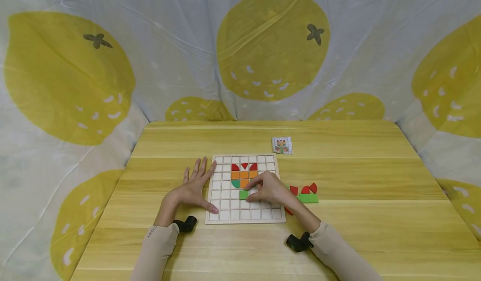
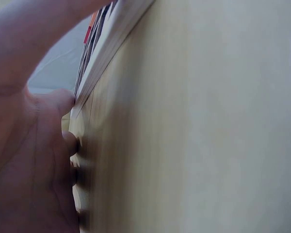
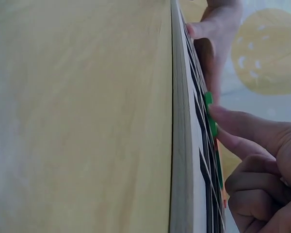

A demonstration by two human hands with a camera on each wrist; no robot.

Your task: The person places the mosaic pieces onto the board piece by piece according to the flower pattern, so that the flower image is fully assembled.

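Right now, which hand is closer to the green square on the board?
The right hand: it pinches the green square. The left hand is farther away, at the left edge of the board.

Two hands (image 1: 189,192) (image 1: 268,188), one board (image 1: 234,214), one card (image 1: 282,145), four orange squares (image 1: 244,175), seven red pieces (image 1: 244,165) and at least three green squares (image 1: 244,195) show.

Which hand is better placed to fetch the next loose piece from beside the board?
Right, most likely. The right hand, at the green square on the board, is closer to the loose pieces by the right edge; the left hand spans the opposite edge.
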